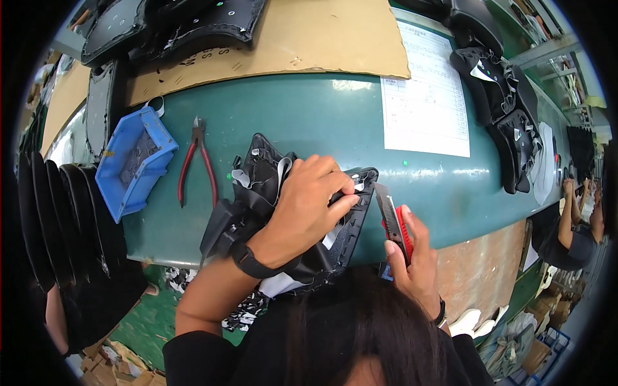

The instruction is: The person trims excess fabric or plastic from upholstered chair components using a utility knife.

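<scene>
One long green counter (322, 109) spreads before me, cardboard (328, 38) covering much of its far side. On the near edge sits the part (257, 193), a black padded piece with loose cloth and pale strips. A white printed sheet (425, 96) lies beyond it to the right; a blue box (116, 183) stands to the left. The person's left hand (309, 199) bends over the part, thumb and forefinger nearly meeting by its right corner; whether they pinch anything, I can't tell. Red-handled pliers (198, 135) lie between box and part, handles spread, untouched. Smallest is the knife (394, 225), red and black, firmly wrapped in the right hand's (417, 270) grip, blade out, tip just beside that corner; contact is unclear. I judge the step to be trimming along the edge. That calls for a steady left hand, fingertips off the blade's path, and a short, controlled stroke.
</scene>
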Demonstrator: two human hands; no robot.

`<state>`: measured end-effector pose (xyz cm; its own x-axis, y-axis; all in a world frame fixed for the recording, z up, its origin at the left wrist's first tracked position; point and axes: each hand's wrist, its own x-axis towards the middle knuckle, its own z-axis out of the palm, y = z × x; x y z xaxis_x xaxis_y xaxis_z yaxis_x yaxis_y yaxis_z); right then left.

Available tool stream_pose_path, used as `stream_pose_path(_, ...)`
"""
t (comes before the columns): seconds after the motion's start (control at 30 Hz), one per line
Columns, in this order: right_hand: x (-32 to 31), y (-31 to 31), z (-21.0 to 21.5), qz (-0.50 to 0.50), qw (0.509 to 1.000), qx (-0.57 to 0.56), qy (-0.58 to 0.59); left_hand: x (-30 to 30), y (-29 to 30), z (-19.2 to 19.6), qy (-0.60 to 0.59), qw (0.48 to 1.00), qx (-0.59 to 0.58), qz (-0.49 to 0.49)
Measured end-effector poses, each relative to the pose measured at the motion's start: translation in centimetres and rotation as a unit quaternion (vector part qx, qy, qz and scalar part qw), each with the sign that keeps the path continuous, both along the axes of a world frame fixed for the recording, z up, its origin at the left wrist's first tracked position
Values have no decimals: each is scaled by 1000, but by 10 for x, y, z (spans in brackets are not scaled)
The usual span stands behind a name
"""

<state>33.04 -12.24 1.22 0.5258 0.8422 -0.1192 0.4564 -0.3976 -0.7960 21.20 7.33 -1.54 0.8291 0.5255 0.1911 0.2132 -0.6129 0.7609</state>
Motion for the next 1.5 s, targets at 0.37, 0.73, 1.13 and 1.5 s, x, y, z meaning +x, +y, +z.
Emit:
stream_pose_path(0.37,-13,26,12,78,989,-73,-98,2,8,-1,-34,997,-61,-16)
stream_pose_path(0.73,-17,-7,21,110,984,-130,-41,-1,16,2,-25,990,-140,-24)
stream_pose_path(1.13,-17,5,4,124,982,-27,-141,-5,25,9,-14,950,-304,-76)
stream_pose_path(1.5,58,-5,-7,-31,992,-12,-123,-93,0,48,-410,689,-593,-69)
